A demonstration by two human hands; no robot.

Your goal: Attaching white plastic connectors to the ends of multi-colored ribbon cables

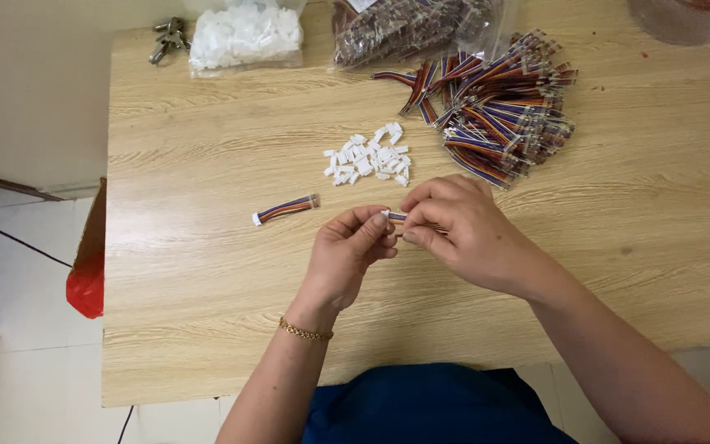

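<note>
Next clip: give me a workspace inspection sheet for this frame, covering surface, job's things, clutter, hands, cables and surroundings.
Surface: light wooden table.
Job's things: a short multicoloured ribbon cable pinched between both hands; finished cable with white connector lying to the left; loose white connectors; cable pile.
Clutter: bag of white parts, bag of dark parts, keys.
Hands: left hand and right hand both gripping the cable.
Cables: black floor cable.
Surroundings: tiled floor, red bag.

Bare table (pixel 207 271) left of hands, white connector pile (pixel 369 156) and wire bundle heap (pixel 499 107) crowding beyond
</note>
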